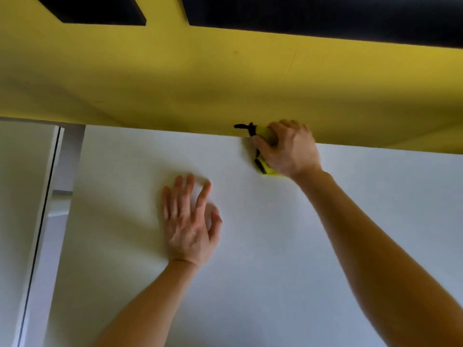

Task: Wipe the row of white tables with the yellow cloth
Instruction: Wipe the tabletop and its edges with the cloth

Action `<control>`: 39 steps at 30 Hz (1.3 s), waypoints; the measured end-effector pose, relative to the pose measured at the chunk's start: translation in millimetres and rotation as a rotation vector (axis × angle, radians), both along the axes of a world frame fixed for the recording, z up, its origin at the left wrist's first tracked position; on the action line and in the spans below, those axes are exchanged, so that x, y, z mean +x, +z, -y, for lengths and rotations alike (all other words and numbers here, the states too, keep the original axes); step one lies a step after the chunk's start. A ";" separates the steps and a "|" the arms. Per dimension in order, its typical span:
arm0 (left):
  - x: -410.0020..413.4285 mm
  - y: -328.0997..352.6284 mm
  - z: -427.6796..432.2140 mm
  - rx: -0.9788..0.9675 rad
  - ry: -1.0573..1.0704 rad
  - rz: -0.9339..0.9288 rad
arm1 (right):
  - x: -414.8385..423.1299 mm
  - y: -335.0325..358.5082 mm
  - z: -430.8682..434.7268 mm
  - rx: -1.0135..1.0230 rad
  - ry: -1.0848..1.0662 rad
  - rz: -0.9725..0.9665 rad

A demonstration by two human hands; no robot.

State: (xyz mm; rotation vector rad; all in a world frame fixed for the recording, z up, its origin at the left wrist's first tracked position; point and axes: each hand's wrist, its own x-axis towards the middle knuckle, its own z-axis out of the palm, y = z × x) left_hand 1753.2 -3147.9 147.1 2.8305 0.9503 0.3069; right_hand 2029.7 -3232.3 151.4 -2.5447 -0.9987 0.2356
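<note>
Reaching forward, my right grip (290, 149) is clenching the yellow cloth (266, 170); my left grip (190, 222) is lying released, flat on the tabletop (263, 284).

Your left hand (189, 226) lies flat on the table (275, 259) before you, left of its middle. Your right hand (290, 149) is farther back and to the right, at the table's far edge, gripping the cloth (262, 132), which rests on the tabletop against the foot of the partition (175, 78) running across behind. A neighbouring table (22, 184) lies to your left, a narrow gap between
</note>
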 end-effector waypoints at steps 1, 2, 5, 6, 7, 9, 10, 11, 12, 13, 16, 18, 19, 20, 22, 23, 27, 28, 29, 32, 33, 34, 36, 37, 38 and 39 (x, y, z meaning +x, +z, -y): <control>0.4 0.6 -0.2 -0.001 -0.008 -0.004 | 16.8 1.7 41.3 -0.011 -0.090 0.037; 0.6 0.6 -1.4 -0.005 -0.011 -0.007 | 30.7 4.7 73.9 -0.039 -0.168 0.066; 0.1 0.8 -2.6 -0.012 -0.005 -0.040 | 29.3 5.6 85.5 -0.152 -0.376 0.129; -0.3 1.2 -2.4 -0.021 -0.004 -0.043 | 15.1 3.3 63.0 -0.158 -0.395 0.126; -0.5 1.8 -2.7 -0.026 -0.007 -0.042 | -1.6 3.0 30.2 -0.139 -0.360 0.108; 0.7 0.5 -4.6 -0.014 -0.016 -0.040 | -41.1 6.1 -48.9 -0.102 -0.180 0.066; 0.9 -0.4 -5.5 -0.002 -0.011 -0.035 | -60.3 9.6 -87.0 -0.127 -0.070 0.044; 0.7 -0.7 -5.8 0.007 -0.006 -0.030 | -76.1 16.0 -118.8 -0.171 0.032 0.015; 0.6 -0.3 -4.4 0.010 -0.004 -0.023 | -86.4 19.7 -138.5 -0.201 0.110 -0.012; 1.5 0.4 -3.2 0.010 -0.003 -0.013 | -88.9 18.6 -147.1 -0.218 0.161 -0.032; 3.3 -0.7 -4.6 0.003 -0.004 -0.009 | -56.8 8.4 -106.1 -0.156 0.172 -0.061; 2.0 -0.3 -5.4 0.001 -0.004 -0.010 | -16.7 -0.6 -32.7 -0.059 0.049 -0.029; 2.7 0.3 -4.8 0.002 -0.007 -0.014 | 7.2 -1.1 9.5 -0.040 -0.045 -0.004; 3.4 0.6 -4.6 -0.002 -0.013 -0.018 | 27.8 2.4 50.4 -0.057 -0.122 0.013; 4.0 -0.9 -6.1 -0.005 -0.008 -0.003 | 54.5 13.7 99.0 -0.110 -0.193 0.020; 3.7 -1.8 -6.2 0.001 -0.007 -0.004 | 54.0 18.3 100.3 -0.170 -0.215 0.015; 4.1 0.5 -4.3 -0.002 -0.014 -0.006 | -4.4 22.4 -9.6 -0.310 -0.030 0.028; 5.3 0.1 -4.3 0.003 -0.013 -0.008 | -24.4 21.9 -50.7 -0.324 0.064 0.019; 6.0 -0.5 -4.3 0.008 -0.006 -0.008 | -42.9 23.4 -89.9 -0.332 0.142 0.002; 6.1 0.7 -0.7 0.014 0.001 -0.008 | -74.6 29.7 -146.0 -0.324 0.251 -0.069; 7.4 1.1 -0.1 0.018 -0.001 -0.001 | -71.8 25.4 -142.3 -0.293 0.250 -0.085; 7.8 0.6 -0.9 0.021 0.002 -0.002 | -63.1 19.9 -127.3 -0.247 0.230 -0.086; 6.7 0.0 -2.8 0.026 -0.005 -0.009 | -36.0 4.5 -66.3 -0.128 0.120 -0.055; 6.3 0.3 -2.3 0.028 -0.005 -0.010 | -17.2 -0.6 -25.4 -0.065 0.034 -0.019; 5.7 1.1 -1.3 0.028 -0.005 -0.013 | 4.2 -1.3 18.3 -0.037 -0.053 0.020; 5.1 1.5 -1.0 0.024 -0.008 -0.013 | 25.3 0.6 60.5 -0.047 -0.130 0.047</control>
